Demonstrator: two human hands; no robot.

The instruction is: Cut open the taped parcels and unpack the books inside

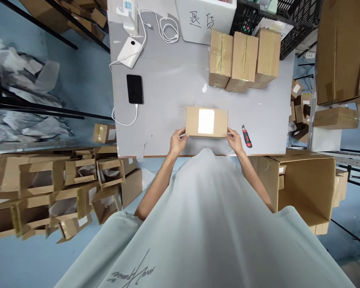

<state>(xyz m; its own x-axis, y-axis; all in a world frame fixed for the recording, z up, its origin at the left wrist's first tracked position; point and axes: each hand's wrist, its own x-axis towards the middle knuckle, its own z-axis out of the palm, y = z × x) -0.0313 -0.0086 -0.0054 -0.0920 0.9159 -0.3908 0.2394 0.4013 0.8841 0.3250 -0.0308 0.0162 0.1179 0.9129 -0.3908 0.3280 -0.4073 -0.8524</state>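
A small cardboard box (193, 122) with a white label on its top lies near the front edge of the grey table (165, 80). My left hand (178, 141) grips its left end, thumb and fingers closed at the lower corner. At the opposite end, my right hand (234, 141) holds the lower right corner the same way. A red and black box cutter (246, 137) rests on the table just right of my right hand. The underside of the box is hidden.
Three taped cardboard boxes (242, 60) stand at the back right, by a white bin (205, 22) and a black crate (300, 30). A black phone (135, 89), cable and white power bank (130, 53) lie left. Below right sits a large open carton (306, 188).
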